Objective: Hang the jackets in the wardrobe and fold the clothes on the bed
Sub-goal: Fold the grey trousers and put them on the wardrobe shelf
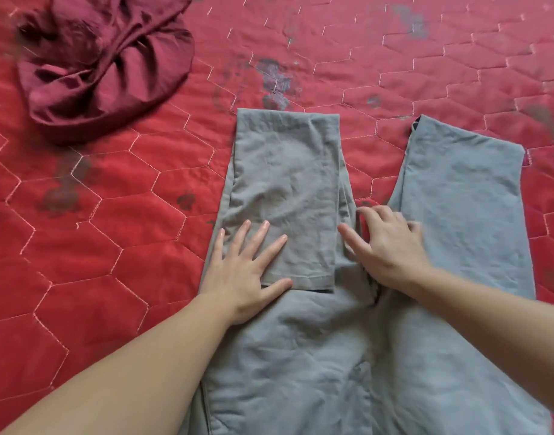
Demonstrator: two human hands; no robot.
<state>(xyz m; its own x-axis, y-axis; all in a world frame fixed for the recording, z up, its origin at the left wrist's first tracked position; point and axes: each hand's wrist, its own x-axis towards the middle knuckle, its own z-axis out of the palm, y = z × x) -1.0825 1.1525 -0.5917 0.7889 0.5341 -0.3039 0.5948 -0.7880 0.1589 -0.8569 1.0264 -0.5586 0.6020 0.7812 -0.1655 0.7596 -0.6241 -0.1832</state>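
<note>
While I flatten the grey cotton trousers (341, 356) at lower centre of the red quilted bed (118, 246), my left hand (247, 271) lies spread on the folded-back leg to pin it; my right hand (385, 246), fingers loosely curled, smooths the crotch seam. A crumpled maroon garment (106, 64) waits upper left.

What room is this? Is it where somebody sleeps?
Probably a bedroom: a red quilted bedspread covers the surface, grey trousers lie on it half folded, and a crumpled maroon garment waits nearby.

Bedroom: red quilted bedspread (144, 230)
</note>
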